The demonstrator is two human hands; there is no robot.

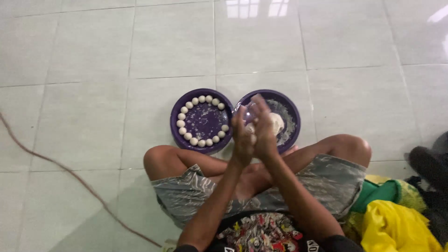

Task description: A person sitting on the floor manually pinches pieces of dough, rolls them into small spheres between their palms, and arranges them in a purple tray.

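The person sits cross-legged on the pale glossy tiled floor, both hands raised in front of the knees. The left hand and right hand are pressed palm to palm, fingers closed narrow around a small pale piece of dough, only a sliver of which shows between the palms. Motion blur prevents a finer reading of the grip.

Just beyond and left of the fingers stands a round purple plastic plate carrying a ring of small white dough balls set along its rim. I count roughly fifteen, close-set, with a gap on the near right side and the centre bare except for a dusting of flour.

Directly behind the fingers, partly hidden by them, is a second round purple plastic plate holding a pale lump of unshaped dough and flour residue.

Assessment: the rim circle is nearly complete; one piece is being shaped in hand. A modest lump remains to be portioned, so the work appears well past halfway, with the plate's centre unfilled.
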